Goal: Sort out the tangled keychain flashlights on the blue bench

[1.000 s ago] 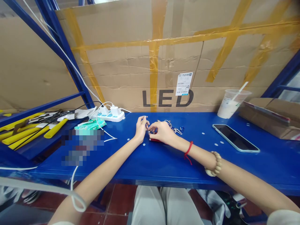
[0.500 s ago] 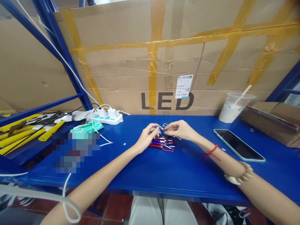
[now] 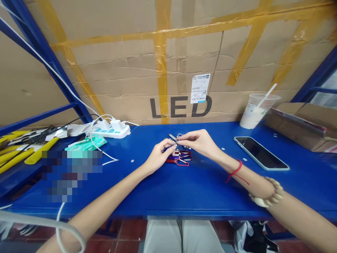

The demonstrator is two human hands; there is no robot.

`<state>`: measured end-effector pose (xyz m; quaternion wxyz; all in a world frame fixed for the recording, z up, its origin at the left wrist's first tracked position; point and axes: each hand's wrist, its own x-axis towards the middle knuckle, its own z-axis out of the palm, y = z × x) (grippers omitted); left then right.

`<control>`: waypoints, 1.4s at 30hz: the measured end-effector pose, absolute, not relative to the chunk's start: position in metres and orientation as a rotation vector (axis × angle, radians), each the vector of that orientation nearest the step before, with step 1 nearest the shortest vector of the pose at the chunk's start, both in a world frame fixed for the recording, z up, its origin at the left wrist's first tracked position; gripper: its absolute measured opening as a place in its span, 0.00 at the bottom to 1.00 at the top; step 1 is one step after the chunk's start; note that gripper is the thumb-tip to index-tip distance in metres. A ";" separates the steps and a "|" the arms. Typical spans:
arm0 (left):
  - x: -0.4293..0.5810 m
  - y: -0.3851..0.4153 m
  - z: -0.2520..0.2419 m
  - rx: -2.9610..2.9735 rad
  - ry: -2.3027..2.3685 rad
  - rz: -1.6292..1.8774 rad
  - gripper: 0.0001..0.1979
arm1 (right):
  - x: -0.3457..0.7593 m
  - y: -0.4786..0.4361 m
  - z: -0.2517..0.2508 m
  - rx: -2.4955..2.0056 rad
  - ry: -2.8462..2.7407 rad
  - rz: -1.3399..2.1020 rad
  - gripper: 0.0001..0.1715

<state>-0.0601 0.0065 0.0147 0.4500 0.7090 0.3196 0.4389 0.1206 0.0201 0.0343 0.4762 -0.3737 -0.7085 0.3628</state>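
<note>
My left hand point(image 3: 158, 157) and my right hand point(image 3: 202, 143) meet above the middle of the blue table point(image 3: 184, 193). Between their fingertips is a slim silver-grey metal piece point(image 3: 172, 137), tilted; its exact kind is too small to tell. Both hands are closed in a pinch on it. Just below the fingers lie several thin red and purple metal tubes with carabiner clips point(image 3: 183, 162), partly hidden by my left hand. Behind my right fingertips rest a few small silver clips point(image 3: 180, 135).
A phone point(image 3: 260, 153), a plastic cup with a straw point(image 3: 254, 112) and an open cardboard box point(image 3: 297, 124) stand on the right. Leftward are a white power strip point(image 3: 113, 130) with cables, a green packet point(image 3: 88, 143) and yellow-handled tools point(image 3: 42, 151). A large carton point(image 3: 126, 77) walls off the back.
My right hand has come in against my left, and the fingertips now meet on the slim metal piece, which sticks up above them. The whole view has shifted slightly.
</note>
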 end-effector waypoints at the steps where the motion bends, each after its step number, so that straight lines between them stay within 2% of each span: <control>1: -0.060 0.006 0.015 1.753 0.798 1.091 0.10 | 0.121 0.020 0.035 -0.901 -1.745 0.857 0.15; 12: -0.061 0.003 0.017 1.751 0.853 1.165 0.08 | 0.117 0.016 0.036 -0.888 -1.682 0.842 0.13; 18: -0.062 0.004 0.012 1.847 0.901 1.185 0.06 | 0.121 0.016 0.037 -0.966 -1.842 0.799 0.13; 28: -0.065 0.001 0.004 2.248 0.965 1.199 0.05 | 0.118 0.005 0.045 -1.014 -2.121 0.442 0.08; 31: -0.067 0.002 0.001 2.385 0.956 1.237 0.04 | 0.115 0.003 0.040 -1.090 -2.080 0.558 0.11; 37: -0.071 0.010 0.001 2.547 0.856 1.238 0.04 | 0.120 0.016 0.028 -1.229 -1.938 1.059 0.21; 42: -0.070 0.013 0.005 2.391 0.921 1.174 0.08 | 0.127 0.024 0.030 -1.178 -1.906 1.166 0.25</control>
